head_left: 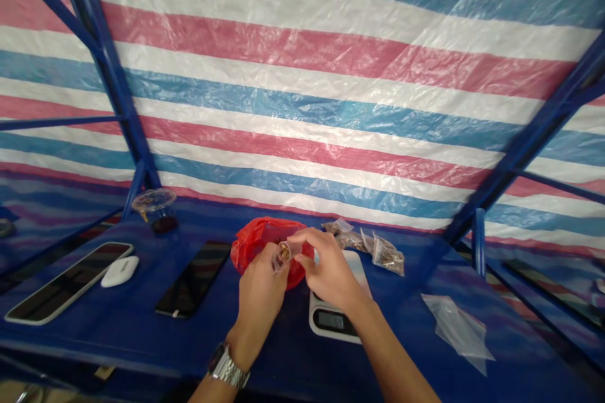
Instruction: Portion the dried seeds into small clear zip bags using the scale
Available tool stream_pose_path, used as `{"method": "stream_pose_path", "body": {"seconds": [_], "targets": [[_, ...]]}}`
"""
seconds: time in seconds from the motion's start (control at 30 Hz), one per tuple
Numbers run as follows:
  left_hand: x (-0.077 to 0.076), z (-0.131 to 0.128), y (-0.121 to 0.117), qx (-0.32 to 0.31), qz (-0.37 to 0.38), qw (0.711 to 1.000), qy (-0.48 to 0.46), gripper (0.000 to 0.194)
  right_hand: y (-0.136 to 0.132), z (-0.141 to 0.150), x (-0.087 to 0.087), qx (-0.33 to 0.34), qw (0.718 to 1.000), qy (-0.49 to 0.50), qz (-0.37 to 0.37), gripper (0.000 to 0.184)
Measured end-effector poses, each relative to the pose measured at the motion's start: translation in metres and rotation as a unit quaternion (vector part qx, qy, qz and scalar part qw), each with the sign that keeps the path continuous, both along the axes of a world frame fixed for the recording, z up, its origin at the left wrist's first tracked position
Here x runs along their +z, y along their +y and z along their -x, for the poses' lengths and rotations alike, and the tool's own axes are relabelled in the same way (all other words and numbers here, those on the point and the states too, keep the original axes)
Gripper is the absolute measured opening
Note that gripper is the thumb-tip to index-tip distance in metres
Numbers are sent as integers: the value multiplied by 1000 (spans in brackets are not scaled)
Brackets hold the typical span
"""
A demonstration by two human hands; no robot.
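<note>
Between my hands is a small clear plastic bag (283, 252) with a bit of brownish material inside. My left hand (265, 280) is closed around its lower left side. The thumb and fingers of my right hand (326, 264) pinch the bag's edge at the right. Right behind and beneath them lies an open red plastic bag (248, 245), its contents mostly hidden by my hands. A white digital scale (319, 321) with a lit display sits under my right hand and wrist, which cover much of its plate.
Several filled small bags (387, 256) lie behind the scale. Flat clear bags (458, 327) rest at the right. To the left are a black phone (196, 280), a white-edged phone (66, 283), a white case (120, 271) and a plastic cup (163, 220). Blue metal posts flank the blue table (155, 343).
</note>
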State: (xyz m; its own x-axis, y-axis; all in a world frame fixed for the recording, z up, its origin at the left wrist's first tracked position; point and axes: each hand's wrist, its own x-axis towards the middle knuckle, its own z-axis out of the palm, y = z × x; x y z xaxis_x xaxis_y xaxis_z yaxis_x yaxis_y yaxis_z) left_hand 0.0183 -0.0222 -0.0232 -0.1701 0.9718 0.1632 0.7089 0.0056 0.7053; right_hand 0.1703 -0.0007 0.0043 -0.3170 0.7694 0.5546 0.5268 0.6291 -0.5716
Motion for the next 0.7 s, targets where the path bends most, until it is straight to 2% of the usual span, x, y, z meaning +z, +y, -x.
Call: {"method": "stream_pose_path", "body": {"seconds": [0.1, 0.23, 0.33, 0.53, 0.63, 0.7], "targets": [[0, 0, -1, -6, -3, 1000, -9, 1, -11, 7, 3, 19, 998, -49, -44, 40], [1, -1, -3, -11, -6, 999, -47, 8, -18, 11, 9, 25, 984, -134, -119, 48], [1, -3, -3, -8, -12, 998, -66, 11, -20, 13, 14, 25, 978, -149, -144, 47], [0, -1, -2, -9, -35, 995, -96, 10, -18, 14, 8, 17, 991, -57, -124, 45], [8, 3, -5, 22, -84, 991, -103, 16, -10, 10, 2, -46, 994, 36, -92, 39], [16, 6, -10, 56, -131, 985, -98, 19, -3, 6, -2, -85, 992, 62, -68, 35]]}}
